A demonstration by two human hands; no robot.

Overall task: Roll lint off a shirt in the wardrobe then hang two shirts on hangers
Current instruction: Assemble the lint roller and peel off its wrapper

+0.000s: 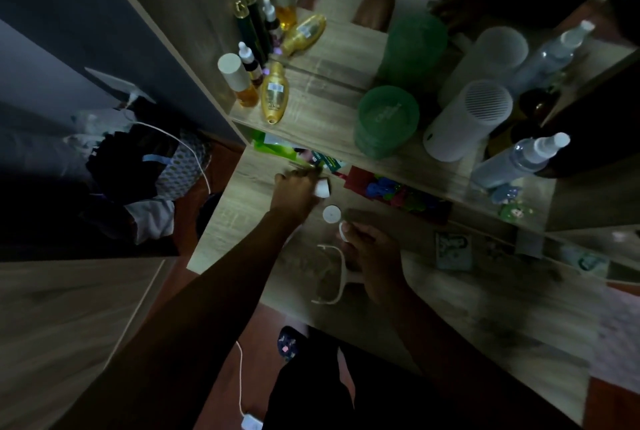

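Observation:
On the wooden dresser top (242,218), my right hand (372,258) grips a white lint roller (337,275) by its handle. The roller's frame and clear cover lie flat to the left of the hand. My left hand (294,192) reaches forward to the shelf edge, blurred, with its fingers closed on a small white piece (322,189). A round white cap (331,213) lies on the wood between my two hands. No shirt on a hanger is in view. A dark heap of clothes (131,162) sits low at the left.
On the raised shelf stand amber bottles (274,91), green tubs (386,121), a white cylinder (467,121) and a spray bottle (519,155). Packets and red items (377,185) fill the gap under it. A mirror stands behind. A white cable (239,377) runs across the floor.

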